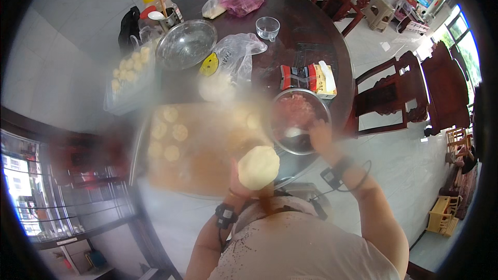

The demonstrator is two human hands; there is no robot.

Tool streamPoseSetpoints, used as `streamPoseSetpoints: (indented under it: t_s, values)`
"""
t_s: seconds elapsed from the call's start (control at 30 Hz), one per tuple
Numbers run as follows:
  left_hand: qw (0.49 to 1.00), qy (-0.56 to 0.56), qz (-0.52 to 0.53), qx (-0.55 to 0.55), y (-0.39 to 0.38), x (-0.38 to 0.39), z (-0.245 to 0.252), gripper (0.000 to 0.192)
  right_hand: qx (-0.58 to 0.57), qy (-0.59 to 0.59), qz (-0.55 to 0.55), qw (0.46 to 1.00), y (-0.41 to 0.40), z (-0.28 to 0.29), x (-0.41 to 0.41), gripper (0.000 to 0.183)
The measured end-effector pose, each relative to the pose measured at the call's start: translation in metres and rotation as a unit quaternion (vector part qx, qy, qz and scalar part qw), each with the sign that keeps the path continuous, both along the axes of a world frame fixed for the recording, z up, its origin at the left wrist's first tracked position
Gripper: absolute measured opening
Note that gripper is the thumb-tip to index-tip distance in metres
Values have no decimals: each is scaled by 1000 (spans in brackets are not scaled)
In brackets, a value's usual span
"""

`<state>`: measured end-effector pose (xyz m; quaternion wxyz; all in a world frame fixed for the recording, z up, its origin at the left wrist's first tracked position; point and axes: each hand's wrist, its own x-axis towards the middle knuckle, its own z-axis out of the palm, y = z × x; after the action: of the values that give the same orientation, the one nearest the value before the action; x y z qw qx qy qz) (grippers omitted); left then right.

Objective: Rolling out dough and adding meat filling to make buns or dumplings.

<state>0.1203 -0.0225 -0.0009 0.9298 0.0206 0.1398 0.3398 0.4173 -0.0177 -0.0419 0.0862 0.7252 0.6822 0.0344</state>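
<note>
A round, flat dough wrapper rests on the palm of my left hand, which is held over the front of the wooden board. My right hand reaches over the right rim of a metal bowl with its fingers bunched. A spoon shows its pale end beside those fingers; its handle is hidden. Pink minced meat lies in the far part of the bowl. Several shaped dough pieces sit on the board's left side. Haze blurs the board, and more dough shows at its far right.
Behind the board are a plastic bag, a large metal basin and a glass mug. A plastic container of dough balls stands left. Tissue packs lie beyond the bowl. A carved wooden chair stands at right.
</note>
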Motion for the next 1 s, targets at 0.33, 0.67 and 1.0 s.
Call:
streamPoseSetpoints:
  t_s: [0.33, 0.67, 1.0]
  values:
    - [1000, -16, -3, -17, -2, -17, -5, 90, 0, 139, 64, 988, 4, 50, -12, 18]
    - [1000, -15, -22, -8, 3, -10, -10, 88, 55, 56, 78, 994, -7, 50, -15, 26]
    - [999, -18, -27, -22, -1, -6, -14, 85, 92, 220, 14, 971, -14, 47, -16, 13]
